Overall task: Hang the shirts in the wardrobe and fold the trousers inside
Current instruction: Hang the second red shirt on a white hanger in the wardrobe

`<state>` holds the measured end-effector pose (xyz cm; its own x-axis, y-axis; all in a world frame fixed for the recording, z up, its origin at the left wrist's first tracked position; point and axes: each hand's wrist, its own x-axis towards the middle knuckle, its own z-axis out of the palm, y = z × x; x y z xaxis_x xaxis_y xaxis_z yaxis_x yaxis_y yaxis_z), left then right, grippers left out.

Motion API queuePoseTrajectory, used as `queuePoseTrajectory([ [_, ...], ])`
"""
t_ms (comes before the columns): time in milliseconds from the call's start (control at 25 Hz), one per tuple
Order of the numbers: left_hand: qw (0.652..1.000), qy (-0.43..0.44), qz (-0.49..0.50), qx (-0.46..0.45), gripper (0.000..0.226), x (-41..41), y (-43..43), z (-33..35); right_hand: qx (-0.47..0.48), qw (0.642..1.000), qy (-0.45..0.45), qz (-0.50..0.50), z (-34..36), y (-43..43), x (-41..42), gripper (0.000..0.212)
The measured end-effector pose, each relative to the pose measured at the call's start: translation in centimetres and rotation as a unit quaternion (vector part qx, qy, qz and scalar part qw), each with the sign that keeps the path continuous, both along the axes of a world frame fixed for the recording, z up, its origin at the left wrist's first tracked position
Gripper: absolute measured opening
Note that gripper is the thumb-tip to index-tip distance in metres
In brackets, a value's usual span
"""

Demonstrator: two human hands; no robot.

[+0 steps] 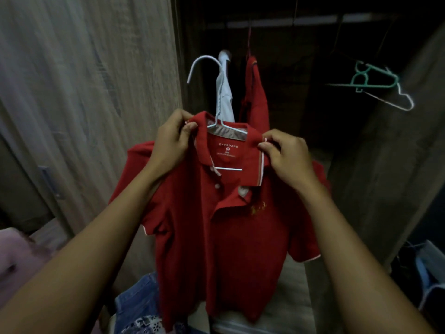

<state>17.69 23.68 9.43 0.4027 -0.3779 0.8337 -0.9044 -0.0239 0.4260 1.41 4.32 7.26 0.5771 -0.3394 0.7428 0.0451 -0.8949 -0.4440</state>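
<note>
Red polo shirt (pixel 231 225) on white hanger (pixel 204 68), held up before open wardrobe (pixel 361 56). Left hand (pixel 171 143) pinches left collar edge, right hand (pixel 286 157) pinches right collar edge, both closed on fabric. Advice: square collar, centre shoulders on hanger, then lift hook to rail (pixel 289 20), beside hung red shirt (pixel 257 97).

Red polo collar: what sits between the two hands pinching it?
Head view: between the left hand and right hand lie the red polo collar's open neck, its printed label, and the white hanger inside.
</note>
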Motion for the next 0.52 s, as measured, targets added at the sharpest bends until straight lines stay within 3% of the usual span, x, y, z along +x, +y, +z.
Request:
queuePoseTrajectory([
  [120, 0.999, 0.006, 0.049, 0.006, 0.009, 0.8, 0.9, 0.4, -0.036, 0.995, -0.059, -0.067, 0.2, -1.0, -1.2, 0.014],
  [320, 0.982, -0.039, 0.074, 0.168, 0.022, 1.7, 1.0, 0.0, -0.05, 0.992, -0.069, -0.098, 0.4, -1.1, -2.0, 0.012],
  [520, 0.997, 0.0, 0.036, 0.066, 0.023, 2.6, 0.0, 0.1, -0.049, 0.997, 0.003, -0.052, 1.8, -3.6, -5.2, 0.021],
])
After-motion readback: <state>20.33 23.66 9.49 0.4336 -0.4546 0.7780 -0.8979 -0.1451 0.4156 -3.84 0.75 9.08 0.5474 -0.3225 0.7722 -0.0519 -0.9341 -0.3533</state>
